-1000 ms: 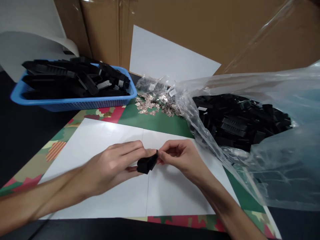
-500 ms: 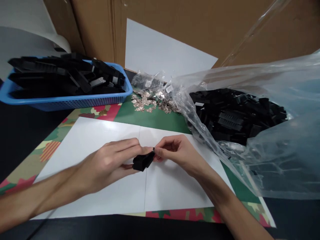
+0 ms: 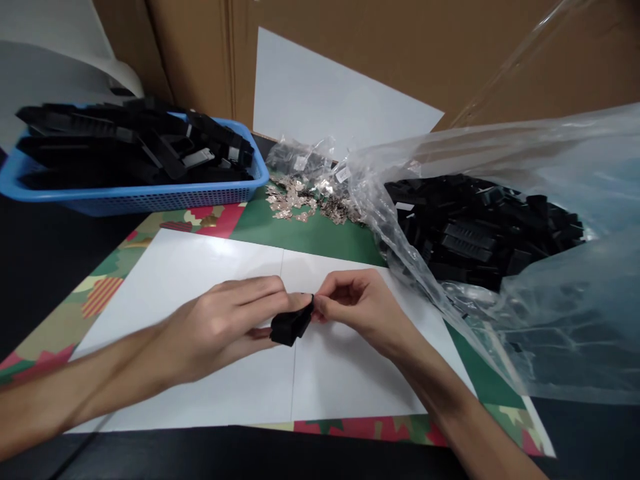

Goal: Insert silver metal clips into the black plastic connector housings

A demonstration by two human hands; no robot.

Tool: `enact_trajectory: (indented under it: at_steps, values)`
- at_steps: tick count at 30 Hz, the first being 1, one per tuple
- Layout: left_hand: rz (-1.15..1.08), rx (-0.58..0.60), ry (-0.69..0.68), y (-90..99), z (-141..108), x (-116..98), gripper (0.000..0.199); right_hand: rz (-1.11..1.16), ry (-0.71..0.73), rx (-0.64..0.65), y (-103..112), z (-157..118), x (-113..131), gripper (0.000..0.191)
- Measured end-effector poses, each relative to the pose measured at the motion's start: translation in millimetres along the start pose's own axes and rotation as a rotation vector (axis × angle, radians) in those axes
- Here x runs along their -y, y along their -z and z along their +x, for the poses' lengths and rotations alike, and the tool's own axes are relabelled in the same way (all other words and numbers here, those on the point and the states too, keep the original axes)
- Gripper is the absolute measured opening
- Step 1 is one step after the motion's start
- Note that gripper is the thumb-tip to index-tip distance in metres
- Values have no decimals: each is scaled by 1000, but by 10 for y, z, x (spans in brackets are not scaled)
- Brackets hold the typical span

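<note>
A small black plastic part (image 3: 289, 327), hollow-looking at its near end, is held above the white paper (image 3: 225, 393). My left hand (image 3: 227, 313) is closed on it, with the thumb and fingers around its left side and top. At the part's upper right end, my right hand (image 3: 357, 300) is pinched, its fingertips touching or very close to that end. Whatever small piece may be between the right fingertips is hidden. Loose small silvery metal pieces (image 3: 295, 200) lie in a heap beyond the hands.
At the back left, a blue basket (image 3: 200, 199) is heaped with black plastic parts. On the right, a clear plastic bag (image 3: 565, 333) lies open with many black parts (image 3: 470, 233) inside. Small clear bags (image 3: 300, 157) stand behind the metal pieces. A cardboard wall (image 3: 350, 27) closes off the back.
The camera view has shifted slightly. Both hands keep nearly the same pose around the black part, and more of its upper right end shows between them now.
</note>
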State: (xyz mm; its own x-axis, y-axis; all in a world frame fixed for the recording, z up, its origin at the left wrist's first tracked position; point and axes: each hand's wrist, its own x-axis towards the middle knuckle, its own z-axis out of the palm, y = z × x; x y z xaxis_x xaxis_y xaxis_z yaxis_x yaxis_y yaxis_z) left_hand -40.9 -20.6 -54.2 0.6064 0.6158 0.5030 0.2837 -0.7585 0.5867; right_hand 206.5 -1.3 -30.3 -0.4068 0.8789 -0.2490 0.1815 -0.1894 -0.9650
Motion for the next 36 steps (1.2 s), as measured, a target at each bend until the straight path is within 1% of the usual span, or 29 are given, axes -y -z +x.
enact_trajectory:
  at_steps: [4, 10, 12, 15, 17, 19, 21, 26, 31, 36]
  values:
    - [7, -10, -69, -10, 16, 5, 37, 59, -53, 24, -2, 18, 7, 11]
    - [-15, 14, -111, 6, 73, -6, 36, 57, -54, 22, -14, -1, 15, 11]
    - [-22, 31, -97, 19, 74, 0, 37, 63, -54, 21, -14, -8, 7, 12]
    - [-1, 41, -7, 42, 80, 8, 39, 68, -23, 27, 9, -19, 16, 17]
    - [28, 36, 49, 52, 96, 3, 38, 50, 5, 54, 37, -33, 41, 23]
    - [63, 28, 76, 51, 119, -10, 36, 19, 27, 82, 67, -54, 67, 29]
    - [89, 28, 80, 40, 136, -24, 35, -7, 37, 90, 90, -73, 77, 31]
    - [115, 37, 61, 12, 122, -36, 24, -32, 46, 100, 110, -81, 37, 31]
    - [132, 10, 66, -7, 77, -13, 31, -14, 42, 100, 98, -79, 20, 30]
    - [137, -33, 26, -49, 84, 17, 30, -6, 31, 87, 77, -75, 25, 31]
